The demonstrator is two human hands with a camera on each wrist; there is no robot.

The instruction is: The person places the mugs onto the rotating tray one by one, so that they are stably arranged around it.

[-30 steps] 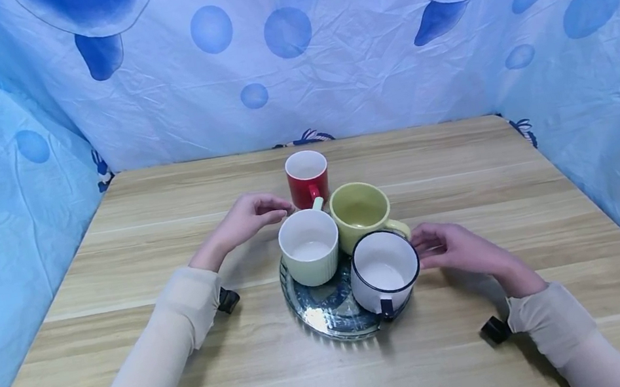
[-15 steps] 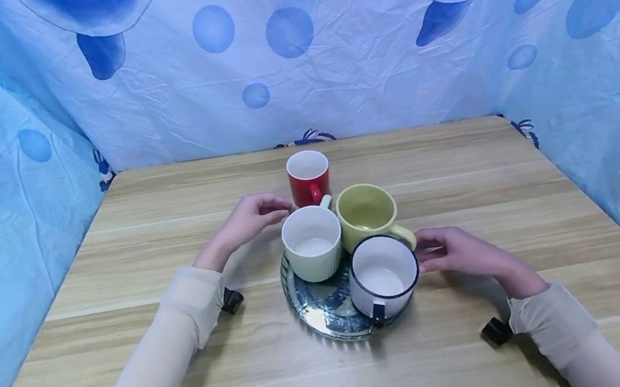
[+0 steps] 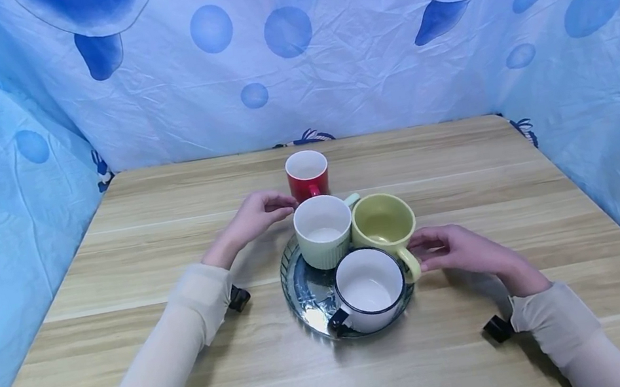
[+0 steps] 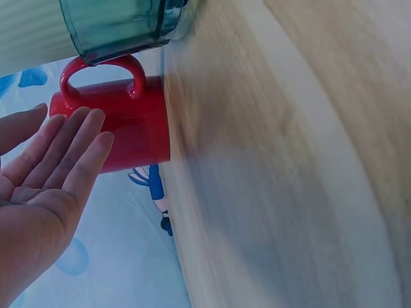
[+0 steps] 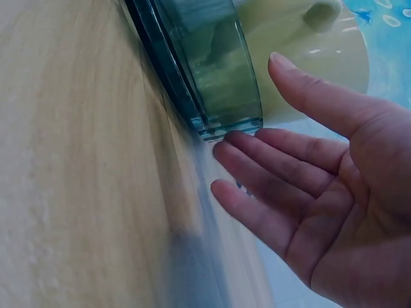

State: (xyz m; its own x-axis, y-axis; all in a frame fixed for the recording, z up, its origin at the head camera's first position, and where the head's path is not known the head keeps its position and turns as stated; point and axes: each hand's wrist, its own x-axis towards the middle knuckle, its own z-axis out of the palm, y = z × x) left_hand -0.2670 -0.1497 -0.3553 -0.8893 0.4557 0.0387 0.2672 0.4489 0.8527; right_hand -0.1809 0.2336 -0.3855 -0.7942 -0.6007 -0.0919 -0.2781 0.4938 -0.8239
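A round glass turntable [image 3: 304,295] carries three mugs: a pale ribbed mug [image 3: 322,218], a yellow-green mug [image 3: 382,219] and a white enamel mug [image 3: 369,287] with a black rim. Behind them on the table stands a red mug [image 3: 308,177]. At the left, my left hand [image 3: 258,217] has loosely extended fingers by the red and pale mugs, and its wrist view shows an upturned palm [image 4: 38,199]. My right hand [image 3: 461,251] lies at the turntable's right side, with fingertips [image 5: 226,149] close to the glass edge; whether they touch it I cannot tell. Neither hand grips anything.
The wooden table [image 3: 167,194] runs back to a blue curtain [image 3: 377,78] printed with whales and bubbles, which also borders both sides. A black wrist device [image 3: 238,298] hangs under the left cuff, another black device [image 3: 497,330] under the right.
The turntable's three mugs have swung clockwise as seen from above: the enamel mug leftward, the pale mug back and right, the yellow-green mug right and nearer. The left hand has shifted slightly right.
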